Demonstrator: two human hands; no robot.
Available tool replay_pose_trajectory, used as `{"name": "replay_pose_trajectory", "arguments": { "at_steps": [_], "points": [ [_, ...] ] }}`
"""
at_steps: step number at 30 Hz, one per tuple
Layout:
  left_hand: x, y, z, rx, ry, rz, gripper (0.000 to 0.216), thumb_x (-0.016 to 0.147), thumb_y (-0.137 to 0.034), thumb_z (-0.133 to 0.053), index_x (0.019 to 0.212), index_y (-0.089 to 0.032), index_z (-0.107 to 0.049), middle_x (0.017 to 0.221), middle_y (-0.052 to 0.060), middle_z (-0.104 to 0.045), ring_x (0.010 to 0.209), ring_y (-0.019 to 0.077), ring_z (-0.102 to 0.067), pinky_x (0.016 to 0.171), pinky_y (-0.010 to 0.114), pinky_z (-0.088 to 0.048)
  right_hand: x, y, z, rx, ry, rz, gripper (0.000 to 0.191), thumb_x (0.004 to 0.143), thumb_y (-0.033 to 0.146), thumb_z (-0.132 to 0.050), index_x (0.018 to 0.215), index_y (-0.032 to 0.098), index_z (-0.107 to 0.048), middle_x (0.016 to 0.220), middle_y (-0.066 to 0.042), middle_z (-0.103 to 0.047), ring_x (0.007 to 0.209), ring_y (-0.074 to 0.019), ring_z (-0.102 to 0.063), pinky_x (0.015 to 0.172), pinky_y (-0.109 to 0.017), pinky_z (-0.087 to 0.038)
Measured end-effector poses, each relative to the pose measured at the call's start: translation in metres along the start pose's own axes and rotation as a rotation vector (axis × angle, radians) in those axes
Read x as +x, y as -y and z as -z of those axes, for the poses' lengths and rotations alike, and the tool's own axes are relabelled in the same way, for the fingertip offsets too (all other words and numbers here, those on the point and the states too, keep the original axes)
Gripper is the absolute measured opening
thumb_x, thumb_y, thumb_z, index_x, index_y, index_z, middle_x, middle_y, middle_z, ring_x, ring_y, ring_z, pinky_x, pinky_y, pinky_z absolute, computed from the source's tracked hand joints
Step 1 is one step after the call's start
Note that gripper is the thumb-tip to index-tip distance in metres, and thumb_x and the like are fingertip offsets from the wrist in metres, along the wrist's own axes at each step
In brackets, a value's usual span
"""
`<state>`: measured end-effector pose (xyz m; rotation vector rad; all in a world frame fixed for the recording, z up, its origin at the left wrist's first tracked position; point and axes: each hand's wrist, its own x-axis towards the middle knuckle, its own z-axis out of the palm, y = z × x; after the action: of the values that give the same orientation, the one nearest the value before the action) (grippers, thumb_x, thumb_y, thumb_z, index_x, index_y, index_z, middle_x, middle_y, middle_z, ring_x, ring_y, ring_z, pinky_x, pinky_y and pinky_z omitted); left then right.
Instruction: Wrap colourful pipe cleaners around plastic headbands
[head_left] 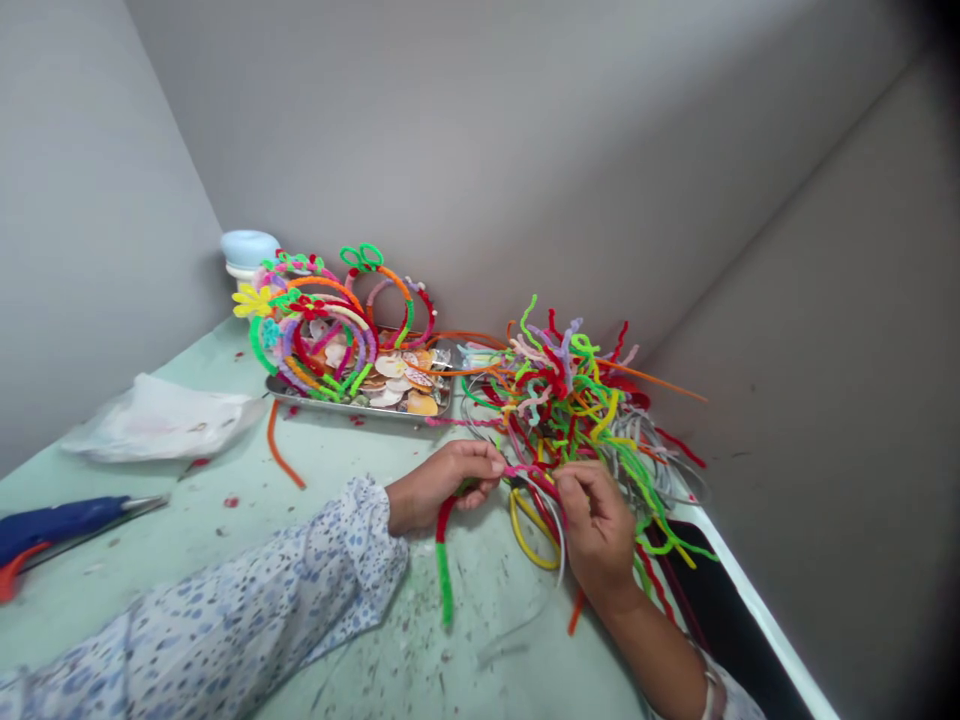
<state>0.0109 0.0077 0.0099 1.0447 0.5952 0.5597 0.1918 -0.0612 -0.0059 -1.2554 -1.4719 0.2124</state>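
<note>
My left hand (457, 475) is closed, pinching one end of a pink pipe cleaner (523, 469) between thumb and finger. A red and green pipe-cleaner band (445, 570) hangs down from under the same hand. Closed at the other end of the pink piece, my right hand (596, 515) has its fingers curled toward me. Just below and between the hands is a yellow loop (525, 535), with a pale strip curving beside it. Right behind my hands lies a tangled heap of coloured pipe cleaners (559, 385).
A metal tray (360, 408) holds shell-like pieces and several pipe-cleaner headbands (322, 330). A glue gun (67, 530) and a white plastic bag (161, 418) lie on the left. Behind the tray stands a blue-lidded container (250, 250). A dark flat object (720, 600) lies along the right table edge, near the wall.
</note>
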Motion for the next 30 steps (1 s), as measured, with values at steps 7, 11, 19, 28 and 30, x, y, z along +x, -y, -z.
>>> {"name": "replay_pose_trajectory", "arguments": {
  "at_steps": [7,11,19,28,30],
  "points": [
    [0.001,0.002,-0.002,0.055,-0.045,-0.029,0.021,0.073,-0.034,-0.059,0.076,-0.015,-0.05,0.053,-0.007,-0.037,0.04,0.0032,-0.031,0.039,0.017,-0.02,-0.01,-0.005,-0.001,0.082,0.204,-0.102,0.015,0.088,0.029,-0.048,0.088,0.019,-0.059,0.069,0.0,-0.056,0.06,-0.0138,-0.052,0.056,-0.025,-0.042],
    [0.0,0.002,-0.003,0.072,-0.063,-0.014,0.027,0.073,-0.039,-0.06,0.074,-0.015,-0.049,0.054,-0.007,-0.037,0.04,0.0033,-0.032,0.039,0.017,-0.021,-0.011,-0.004,-0.003,0.032,0.227,-0.129,0.011,0.085,0.028,-0.053,0.086,0.019,-0.058,0.065,0.001,-0.056,0.056,-0.0123,-0.05,0.053,-0.023,-0.042],
    [0.001,0.002,-0.003,0.13,-0.05,0.02,0.031,0.073,-0.043,-0.059,0.068,-0.014,-0.05,0.054,-0.005,-0.045,0.043,0.0044,-0.038,0.042,0.018,-0.025,-0.01,-0.003,-0.003,0.002,0.23,-0.106,0.009,0.084,0.026,-0.054,0.084,0.019,-0.059,0.064,0.001,-0.057,0.054,-0.0117,-0.05,0.052,-0.023,-0.041],
    [0.002,0.002,-0.002,0.149,-0.065,-0.048,0.022,0.074,-0.034,-0.06,0.076,-0.013,-0.059,0.052,-0.004,-0.049,0.044,0.0045,-0.039,0.042,0.017,-0.025,-0.01,-0.001,-0.006,-0.051,0.206,-0.126,0.011,0.084,0.028,-0.055,0.082,0.019,-0.06,0.06,0.002,-0.057,0.05,-0.011,-0.047,0.048,-0.022,-0.039],
    [0.003,0.001,-0.002,0.15,-0.06,-0.058,0.021,0.075,-0.033,-0.059,0.076,-0.013,-0.059,0.052,-0.004,-0.049,0.043,0.0045,-0.039,0.043,0.017,-0.026,-0.01,0.0,-0.007,-0.066,0.2,-0.122,0.012,0.083,0.028,-0.055,0.081,0.019,-0.06,0.059,0.002,-0.057,0.049,-0.011,-0.047,0.048,-0.022,-0.039]
  ]
}}
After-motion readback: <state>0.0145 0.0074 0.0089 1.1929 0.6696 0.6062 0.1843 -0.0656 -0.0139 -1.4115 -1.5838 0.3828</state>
